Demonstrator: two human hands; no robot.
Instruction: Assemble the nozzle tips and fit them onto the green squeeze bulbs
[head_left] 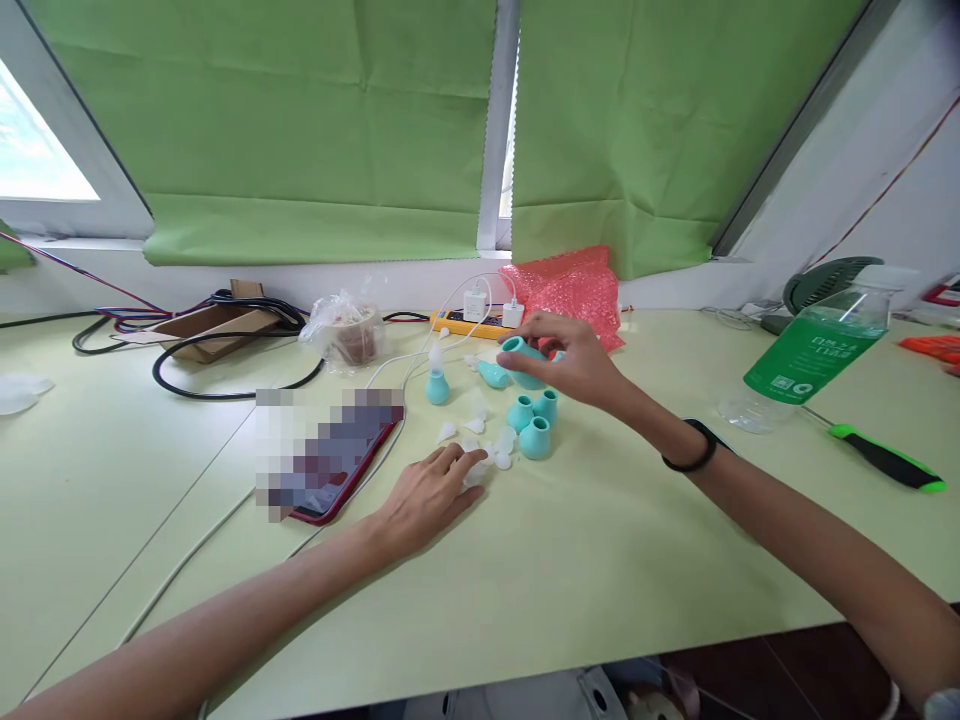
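My right hand (pixel 574 362) pinches a small turquoise pot-shaped piece (pixel 523 364) between thumb and fingers, its round opening tilted towards me, above the table. Just below it, several like turquoise pots (pixel 535 438) stand close together with their narrow mouths up. My left hand (pixel 431 500) rests on the table, thumb and fingers apart, fingertips at some whitish translucent petal-like pieces (pixel 504 447). Beyond the left hand, another turquoise pot (pixel 436 386) stands with a whitish piece rising from its mouth. A turquoise piece (pixel 492 374) lies behind the group, partly hidden by my right hand.
A phone (pixel 341 465) lies left of my left hand, beside white cables. Behind are a plastic-wrapped tape roll (pixel 355 335), an orange power strip (pixel 469 325) and pink bubble wrap (pixel 574 290). A tilted green-labelled bottle (pixel 814 350) and a screwdriver (pixel 889 457) are at right.
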